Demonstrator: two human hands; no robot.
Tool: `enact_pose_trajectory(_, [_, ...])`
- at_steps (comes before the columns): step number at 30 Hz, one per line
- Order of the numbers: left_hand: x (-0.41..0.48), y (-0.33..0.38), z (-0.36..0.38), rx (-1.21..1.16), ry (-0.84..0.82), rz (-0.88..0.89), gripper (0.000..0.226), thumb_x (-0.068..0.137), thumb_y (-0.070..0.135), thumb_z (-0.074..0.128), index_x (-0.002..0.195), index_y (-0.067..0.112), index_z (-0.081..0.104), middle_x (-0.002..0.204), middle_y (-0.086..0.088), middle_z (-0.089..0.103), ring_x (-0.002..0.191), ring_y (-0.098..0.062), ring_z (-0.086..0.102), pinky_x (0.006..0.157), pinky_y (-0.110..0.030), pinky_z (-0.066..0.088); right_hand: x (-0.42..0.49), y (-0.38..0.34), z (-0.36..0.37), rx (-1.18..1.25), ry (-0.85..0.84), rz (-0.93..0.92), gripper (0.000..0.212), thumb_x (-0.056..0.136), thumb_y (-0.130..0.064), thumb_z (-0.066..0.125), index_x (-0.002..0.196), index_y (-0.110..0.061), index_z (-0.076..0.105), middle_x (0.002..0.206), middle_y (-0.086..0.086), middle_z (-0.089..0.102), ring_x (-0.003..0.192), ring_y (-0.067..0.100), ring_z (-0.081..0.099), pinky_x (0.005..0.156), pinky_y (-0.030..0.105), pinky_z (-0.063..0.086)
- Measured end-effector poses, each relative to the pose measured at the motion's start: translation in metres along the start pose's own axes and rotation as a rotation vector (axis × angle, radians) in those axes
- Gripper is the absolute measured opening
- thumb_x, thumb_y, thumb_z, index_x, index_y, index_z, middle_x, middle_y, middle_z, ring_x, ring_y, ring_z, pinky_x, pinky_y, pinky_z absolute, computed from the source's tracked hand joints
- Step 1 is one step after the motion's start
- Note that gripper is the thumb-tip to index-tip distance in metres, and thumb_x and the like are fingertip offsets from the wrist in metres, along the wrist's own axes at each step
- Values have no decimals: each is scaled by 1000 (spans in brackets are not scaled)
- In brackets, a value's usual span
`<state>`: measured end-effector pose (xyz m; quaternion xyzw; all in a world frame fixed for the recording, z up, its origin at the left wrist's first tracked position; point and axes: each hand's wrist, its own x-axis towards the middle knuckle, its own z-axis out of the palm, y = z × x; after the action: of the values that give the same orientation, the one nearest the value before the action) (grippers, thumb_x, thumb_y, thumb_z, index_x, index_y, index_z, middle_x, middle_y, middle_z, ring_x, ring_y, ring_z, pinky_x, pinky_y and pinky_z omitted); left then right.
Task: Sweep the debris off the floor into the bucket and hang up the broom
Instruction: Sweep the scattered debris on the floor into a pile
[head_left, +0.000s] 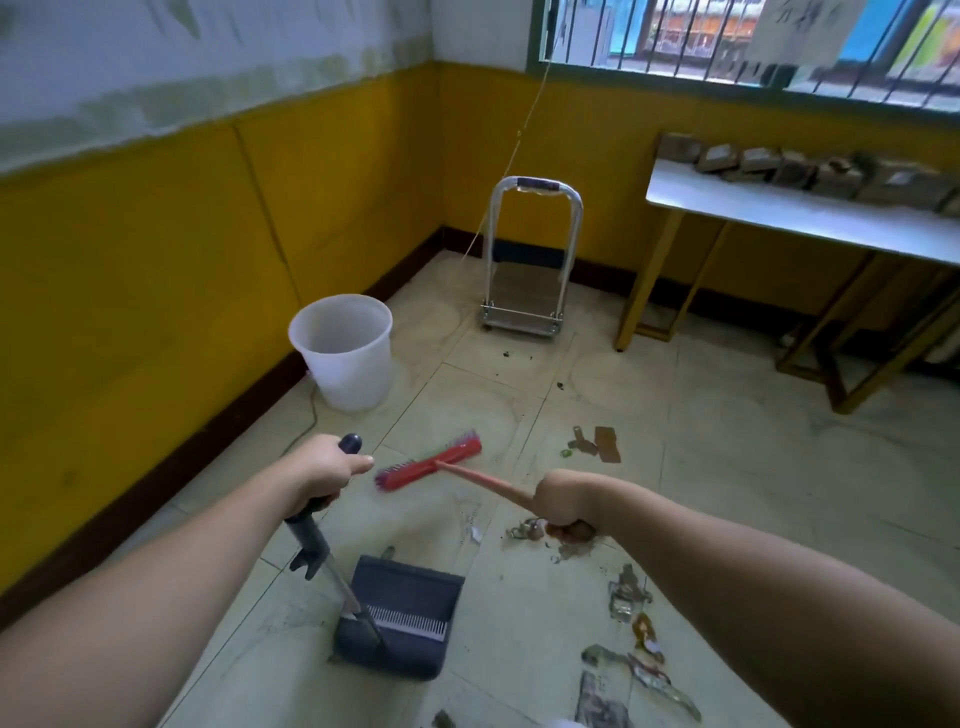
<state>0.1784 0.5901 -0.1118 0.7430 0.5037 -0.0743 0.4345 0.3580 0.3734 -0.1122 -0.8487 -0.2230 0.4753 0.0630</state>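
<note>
My left hand (327, 467) grips the dark handle of a grey dustpan (400, 613), which rests on the tiled floor below it. My right hand (563, 501) is closed around the pale stick of a broom, whose red head (431, 460) hovers over the floor between my hands. A white bucket (344, 353) stands upright against the yellow wall, beyond the left hand. Debris lies scattered on the floor: wrappers and scraps (631, 623) below my right arm, brown card pieces (597, 442) to the right of the broom head, small crumbs (530, 530) near my right hand.
A folding metal hand trolley (530, 260) stands in the far corner. A white-topped table (810, 213) with yellow legs and stacked boxes runs along the right wall under a barred window. A thin cord (519, 140) hangs down near the corner.
</note>
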Motion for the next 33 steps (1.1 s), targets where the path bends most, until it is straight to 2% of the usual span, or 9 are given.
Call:
enact_pose_trajectory(3, [-15, -16, -1, -9, 24, -21, 28, 91, 32, 60, 92, 5, 54, 63, -8, 45, 52, -18, 41, 51, -27, 35, 16, -7, 22, -61, -32, 21, 25, 100, -28, 42, 92, -6, 50, 62, 5, 48, 27, 9, 38, 33, 15, 36])
enact_pose_trajectory(6, [-33, -25, 1, -21, 52, -50, 25, 92, 30, 59, 85, 7, 52, 60, -7, 43, 49, -17, 38, 48, -25, 33, 20, -20, 43, -90, -76, -4, 27, 101, -26, 41, 108, -2, 51, 65, 6, 48, 36, 11, 38, 35, 16, 36])
enact_pose_trajectory(9, [-50, -36, 5, -35, 73, -92, 26, 93, 29, 59, 82, 8, 49, 58, -6, 41, 46, -16, 37, 45, -25, 32, 18, -23, 64, -131, -131, -71, 27, 102, -17, 36, 76, -15, 40, 73, 10, 48, 48, 13, 37, 47, 21, 37])
enact_pose_trajectory(12, [-69, -53, 16, -59, 93, -144, 25, 92, 30, 59, 81, 9, 49, 62, -8, 42, 48, -18, 38, 48, -27, 34, 22, -11, 80, -206, -167, -36, 9, 99, -9, 36, 96, -7, 44, 67, 10, 47, 48, 14, 40, 52, 22, 39])
enact_pose_trajectory(14, [-82, -63, 24, -78, 111, -160, 24, 92, 29, 59, 80, 11, 48, 65, -9, 42, 50, -18, 38, 51, -27, 33, 16, -1, 87, -245, -197, -11, 29, 99, -6, 33, 128, -3, 39, 68, 11, 44, 50, 13, 39, 54, 22, 38])
enact_pose_trajectory(16, [-95, -71, 31, -84, 126, -167, 24, 92, 28, 59, 78, 12, 48, 64, -8, 42, 51, -18, 37, 52, -27, 32, 11, 12, 89, -293, -221, -30, 50, 101, -8, 31, 148, -13, 15, 70, 12, 43, 51, 12, 37, 52, 21, 36])
enact_pose_trajectory(23, [-130, -83, 35, -54, 136, -173, 24, 92, 29, 59, 80, 11, 49, 62, -5, 41, 47, -16, 36, 45, -23, 32, -35, 26, 90, -377, -190, -23, 52, 102, -6, 28, 151, -9, 7, 69, 11, 31, 53, 9, 33, 49, 21, 34])
enact_pose_trajectory(29, [-149, -112, 16, -57, 113, -183, 24, 91, 31, 59, 85, 10, 51, 59, -6, 44, 48, -17, 39, 51, -28, 36, -71, 28, 117, -359, -193, -52, 47, 102, -2, 26, 148, -9, 18, 68, 8, 28, 53, 9, 35, 51, 23, 36])
enact_pose_trajectory(33, [-163, -141, 3, -22, 69, -152, 26, 92, 32, 58, 87, 8, 50, 63, -8, 45, 50, -19, 40, 54, -30, 37, -93, 10, 151, -298, -176, -83, 43, 103, -8, 22, 146, -11, 23, 69, 11, 41, 48, 11, 34, 47, 21, 33])
